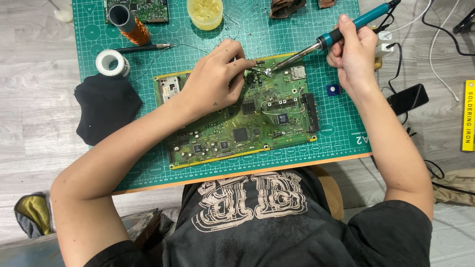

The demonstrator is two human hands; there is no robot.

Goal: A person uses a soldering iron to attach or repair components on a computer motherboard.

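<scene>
A green circuit board (pixel 242 123) lies slantwise on the green cutting mat (pixel 341 123). The right hand (pixel 352 52) is closed around a teal soldering iron (pixel 324 39), its long axis slanting down-left to the board's upper edge. There the nearer left hand (pixel 215 79) pinches solder wire (pixel 246 61) just beside the tip.

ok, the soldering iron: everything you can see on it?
The soldering iron has a teal handle, a black collar and a bare metal shaft. The right hand grips the handle and holds it slanted down-left. Its tip meets the upper edge of the green circuit board, right by the left hand fingertips. A dark cable leaves its rear end.
</scene>
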